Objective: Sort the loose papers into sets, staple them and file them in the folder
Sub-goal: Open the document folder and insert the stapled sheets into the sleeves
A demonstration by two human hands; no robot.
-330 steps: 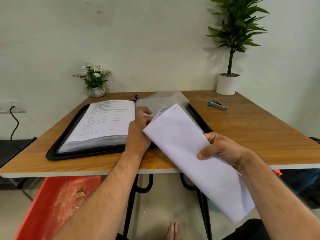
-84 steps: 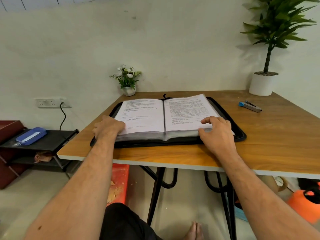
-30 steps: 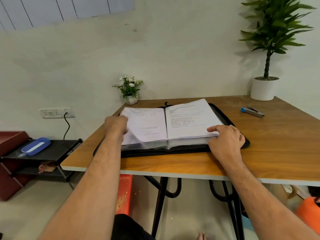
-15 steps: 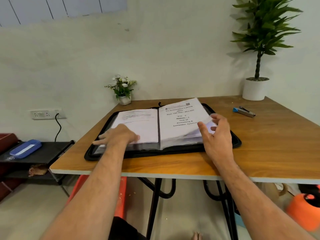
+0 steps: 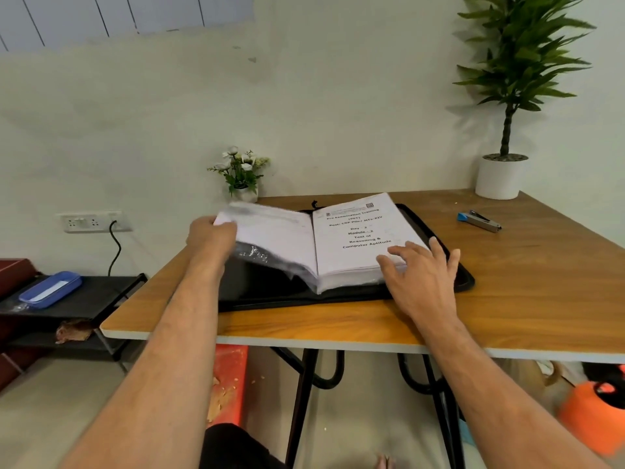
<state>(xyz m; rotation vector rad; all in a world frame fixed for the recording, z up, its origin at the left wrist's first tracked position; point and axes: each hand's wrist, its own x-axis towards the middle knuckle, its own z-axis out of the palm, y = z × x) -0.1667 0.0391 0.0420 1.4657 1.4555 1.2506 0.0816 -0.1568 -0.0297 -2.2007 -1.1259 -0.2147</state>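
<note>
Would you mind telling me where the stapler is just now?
In the head view the stapler lies on the table at the far right, apart from the open folder and in front of the white plant pot.

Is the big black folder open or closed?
Open. The folder lies flat on the table, pages showing, while the left hand lifts its left pages.

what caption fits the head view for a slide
Left hand lifts the left-side pages of the open folder while the right hand rests on its right-hand stack.
</note>
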